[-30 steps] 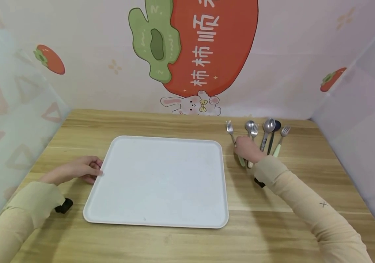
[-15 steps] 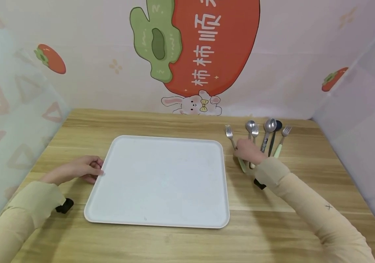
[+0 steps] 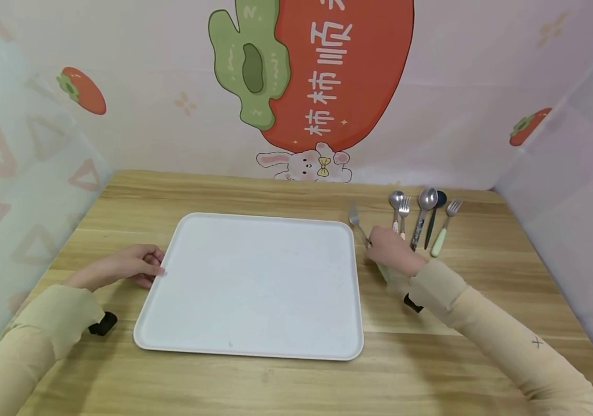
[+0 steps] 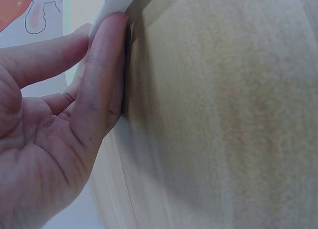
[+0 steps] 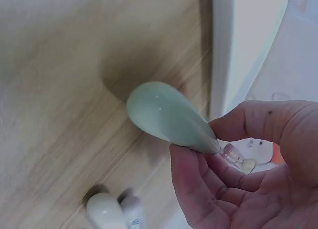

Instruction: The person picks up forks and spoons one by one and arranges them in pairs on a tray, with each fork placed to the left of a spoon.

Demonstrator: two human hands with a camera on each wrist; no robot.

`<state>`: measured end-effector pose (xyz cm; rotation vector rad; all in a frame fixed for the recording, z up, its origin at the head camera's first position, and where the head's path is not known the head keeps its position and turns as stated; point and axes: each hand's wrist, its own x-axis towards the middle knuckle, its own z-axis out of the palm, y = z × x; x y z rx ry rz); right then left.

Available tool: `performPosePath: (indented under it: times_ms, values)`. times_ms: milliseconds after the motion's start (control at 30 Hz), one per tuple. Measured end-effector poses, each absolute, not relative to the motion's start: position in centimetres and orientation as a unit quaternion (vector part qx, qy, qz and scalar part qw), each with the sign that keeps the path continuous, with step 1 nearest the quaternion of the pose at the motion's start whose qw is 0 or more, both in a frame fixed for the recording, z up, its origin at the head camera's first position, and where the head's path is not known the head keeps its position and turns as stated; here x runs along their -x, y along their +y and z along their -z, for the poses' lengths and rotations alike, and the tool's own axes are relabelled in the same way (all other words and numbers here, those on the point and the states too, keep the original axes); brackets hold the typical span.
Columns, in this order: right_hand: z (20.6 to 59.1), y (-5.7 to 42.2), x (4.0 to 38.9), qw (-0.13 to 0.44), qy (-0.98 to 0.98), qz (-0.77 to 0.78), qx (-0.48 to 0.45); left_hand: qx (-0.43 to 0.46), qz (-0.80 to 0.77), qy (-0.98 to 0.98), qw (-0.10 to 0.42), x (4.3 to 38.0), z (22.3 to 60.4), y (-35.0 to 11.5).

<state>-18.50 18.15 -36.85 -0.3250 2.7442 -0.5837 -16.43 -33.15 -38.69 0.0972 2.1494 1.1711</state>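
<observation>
A fork [image 3: 354,216] with a pale green handle [image 5: 166,114] is pinched between the thumb and fingers of my right hand [image 3: 392,251]. In the right wrist view its rounded handle end hangs over the wood, near the tray's edge. The large white tray [image 3: 249,283] lies flat in the middle of the table. My left hand [image 3: 130,266] grips its left rim, the thumb above and a finger at the underside, as the left wrist view shows.
Right of my right hand lie a spoon [image 3: 396,200], a fork [image 3: 404,208], a larger spoon [image 3: 427,200], a black utensil [image 3: 430,225] and a green-handled fork [image 3: 437,243]. Printed walls [image 3: 145,115] bound the wooden table [image 3: 255,384] at the back and sides.
My right hand has drawn the green-handled fork slightly left and nearer, away from the other cutlery. The left hand and tray look the same.
</observation>
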Motion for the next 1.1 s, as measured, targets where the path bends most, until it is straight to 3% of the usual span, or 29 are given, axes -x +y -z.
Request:
performPosePath:
  times_ms: [400, 1100]
  values:
    - [36.1, 15.8, 16.5, 0.136, 0.968, 0.145, 0.151, -0.038, -0.445, 0.830, 0.335, 16.4, 38.6, -33.0]
    - [35.0, 10.9, 14.4, 0.172, 0.957, 0.124, 0.199, -0.036, -0.439, 0.835, 0.330, 16.2, 38.5, -32.9]
